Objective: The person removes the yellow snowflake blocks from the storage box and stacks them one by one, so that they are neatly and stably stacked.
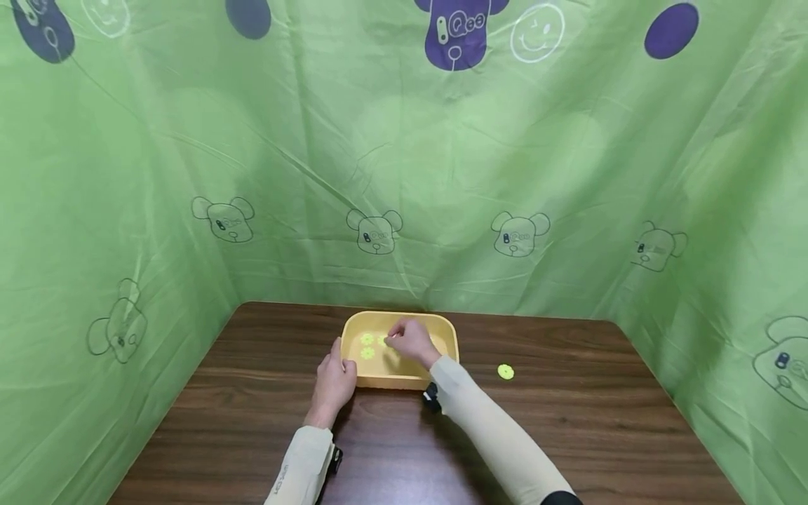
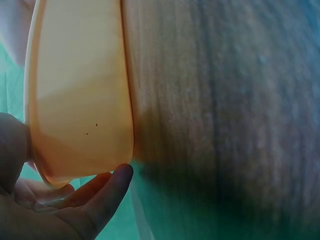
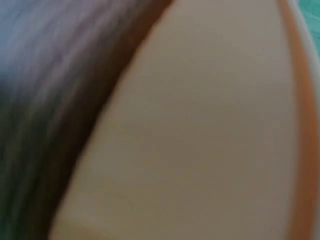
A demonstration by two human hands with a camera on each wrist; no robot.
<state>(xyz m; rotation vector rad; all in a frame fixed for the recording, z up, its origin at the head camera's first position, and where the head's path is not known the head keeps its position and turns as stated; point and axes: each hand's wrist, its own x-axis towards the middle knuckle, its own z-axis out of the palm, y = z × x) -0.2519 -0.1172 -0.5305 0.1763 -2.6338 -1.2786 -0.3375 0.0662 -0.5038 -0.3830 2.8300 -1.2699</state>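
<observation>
A yellow plastic tray [image 1: 393, 382] with rounded corners sits near the table's far edge. My left hand [image 1: 332, 382] grips its left end. In the left wrist view the thumb is at the rim and the fingers [image 2: 107, 197] curl around the tray's corner. My right hand [image 1: 413, 341] reaches inside the tray, its thumb and fingertips pinching a small yellow-green flower-shaped piece [image 1: 381, 341] near the bottom. Two similar flower pieces [image 1: 367, 353] lie just left of it. The right wrist view shows only the tray's outer wall [image 3: 200, 125], blurred; the hand is hidden there.
Another yellow-green flower piece [image 1: 506, 372] lies on the brown wooden table [image 1: 568, 421], to the right of the tray. A green curtain [image 1: 442, 273] printed with bear faces hangs behind the table and along both sides.
</observation>
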